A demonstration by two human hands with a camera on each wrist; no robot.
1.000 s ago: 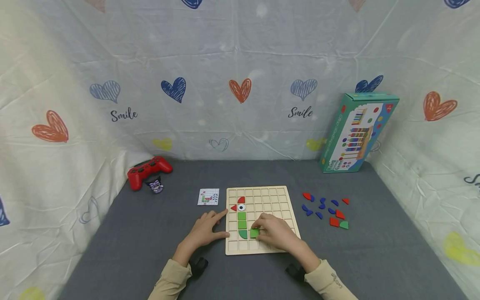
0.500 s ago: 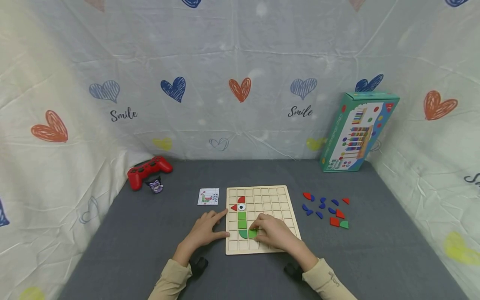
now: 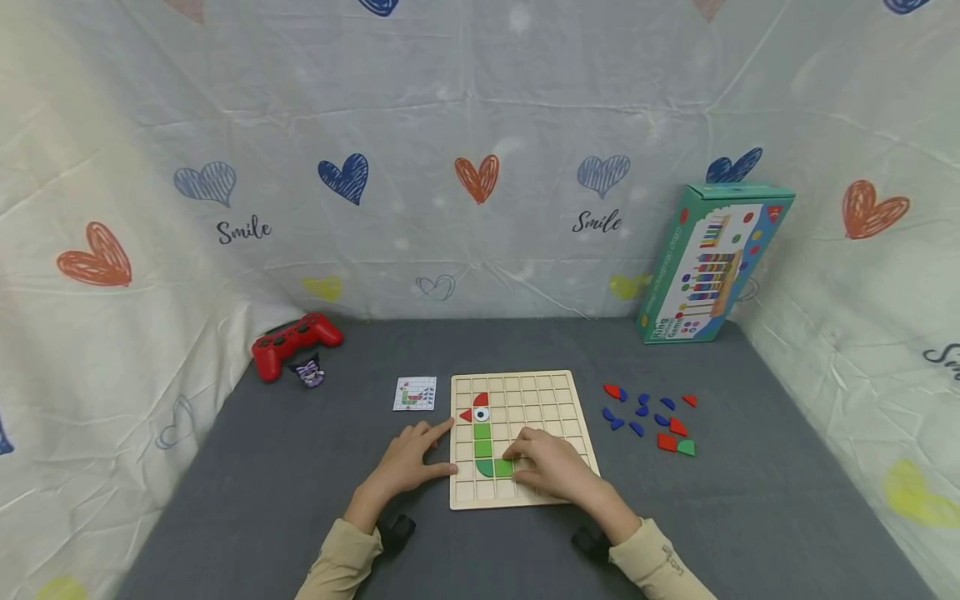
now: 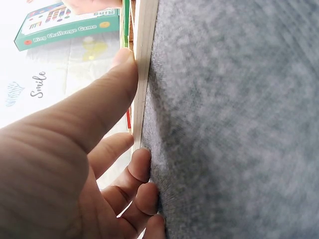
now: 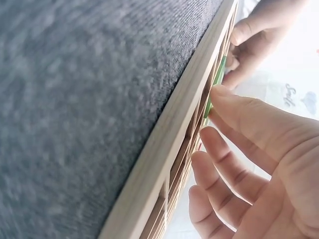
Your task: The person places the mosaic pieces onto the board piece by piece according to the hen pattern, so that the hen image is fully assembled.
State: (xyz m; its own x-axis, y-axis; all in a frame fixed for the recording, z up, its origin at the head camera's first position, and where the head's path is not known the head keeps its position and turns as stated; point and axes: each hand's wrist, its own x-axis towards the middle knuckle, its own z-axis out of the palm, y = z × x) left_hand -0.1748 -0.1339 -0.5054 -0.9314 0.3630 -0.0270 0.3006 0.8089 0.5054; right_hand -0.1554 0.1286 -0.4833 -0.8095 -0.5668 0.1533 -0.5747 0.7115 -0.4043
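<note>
Left hand (image 3: 407, 460): stretching thumb and index finger to the left edge of the board (image 3: 540, 400), touching rather than gripping; curling the other fingers loosely near that edge.
Right hand (image 3: 553, 465): pinching the green square (image 3: 502, 468) between thumb and index finger, reaching over the board from its right side.
Green square: lying in the board's lower left part, just right of the green quarter-round (image 3: 484, 468); partly hiding under the right fingertips.
Column on the board: showing, from the top down, a red quarter-round (image 3: 481, 399), an eye piece (image 3: 481, 413), two matching squares (image 3: 482, 447) and the green quarter-round; also showing a red triangle (image 3: 467, 415) just left of the eye piece.
Picture card (image 3: 415, 393): lying just left of the board's upper corner.
Loose pieces (image 3: 667, 442): lying scattered right of the board, mixing red, blue and green.
Red controller (image 3: 297, 340): resting at the table's back left, beside a small purple figure (image 3: 309, 372).
Game box (image 3: 712, 267): standing at the back right.
</note>
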